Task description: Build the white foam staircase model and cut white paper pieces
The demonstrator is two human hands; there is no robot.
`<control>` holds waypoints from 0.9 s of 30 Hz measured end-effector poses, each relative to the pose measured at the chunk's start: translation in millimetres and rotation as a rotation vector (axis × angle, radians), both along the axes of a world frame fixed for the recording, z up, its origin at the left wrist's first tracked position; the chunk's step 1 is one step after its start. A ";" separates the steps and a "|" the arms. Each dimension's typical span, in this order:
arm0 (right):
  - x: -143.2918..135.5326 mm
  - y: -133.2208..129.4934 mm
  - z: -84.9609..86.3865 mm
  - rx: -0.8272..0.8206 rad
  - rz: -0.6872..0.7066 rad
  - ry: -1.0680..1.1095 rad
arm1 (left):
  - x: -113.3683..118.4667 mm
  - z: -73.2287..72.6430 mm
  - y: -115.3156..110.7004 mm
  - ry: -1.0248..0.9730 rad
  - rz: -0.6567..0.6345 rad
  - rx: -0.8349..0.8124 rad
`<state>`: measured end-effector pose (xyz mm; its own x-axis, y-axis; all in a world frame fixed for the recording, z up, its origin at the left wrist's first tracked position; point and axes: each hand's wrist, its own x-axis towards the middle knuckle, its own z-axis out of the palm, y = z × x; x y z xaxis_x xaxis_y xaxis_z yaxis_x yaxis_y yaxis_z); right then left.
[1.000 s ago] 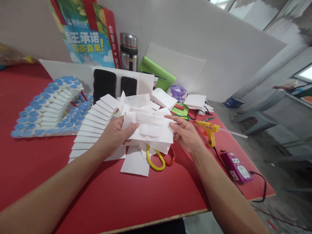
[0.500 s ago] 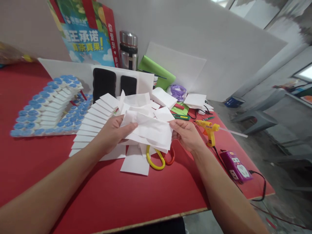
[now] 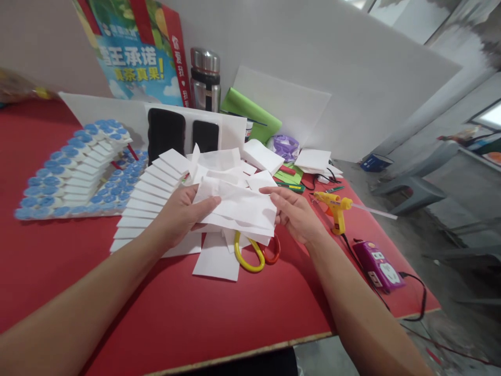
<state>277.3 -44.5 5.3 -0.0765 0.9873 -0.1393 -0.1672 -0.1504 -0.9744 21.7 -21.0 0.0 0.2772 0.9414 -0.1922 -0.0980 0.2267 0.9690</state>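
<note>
Paper (image 3: 240, 209): between grips
Left grip (image 3: 182, 213): pinching paper
Right grip (image 3: 298, 216): at paper's edge; cannot tell if holding
Scissors (image 3: 260, 251): beneath, between grips

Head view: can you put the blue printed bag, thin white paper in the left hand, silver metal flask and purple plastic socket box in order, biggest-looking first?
1. Blue printed bag, top cut off
2. Thin white paper
3. Silver metal flask and purple plastic socket box: too alike to rank
</note>
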 end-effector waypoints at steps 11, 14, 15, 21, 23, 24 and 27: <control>-1.2 4.2 -20.3 0.081 -0.052 -0.111 | 3.5 1.2 -3.6 0.092 -0.005 0.071; 0.2 4.2 -19.0 0.055 -0.050 -0.099 | 1.8 1.0 -2.5 0.080 -0.025 0.069; 0.8 4.1 -18.0 0.045 -0.039 -0.087 | 1.0 1.0 -2.0 0.073 -0.038 0.062; 6.2 2.6 -9.9 0.068 0.071 -0.125 | -3.5 1.6 0.6 -0.014 -0.143 -0.023; 8.9 1.9 -7.9 0.111 0.093 -0.184 | -4.6 1.5 1.2 -0.002 -0.186 -0.033; 10.4 1.7 -7.2 0.130 0.102 -0.209 | -5.1 1.6 1.3 0.004 -0.210 -0.035; 14.8 0.8 -5.2 0.168 0.136 -0.236 | -5.4 2.8 0.8 0.005 -0.256 -0.028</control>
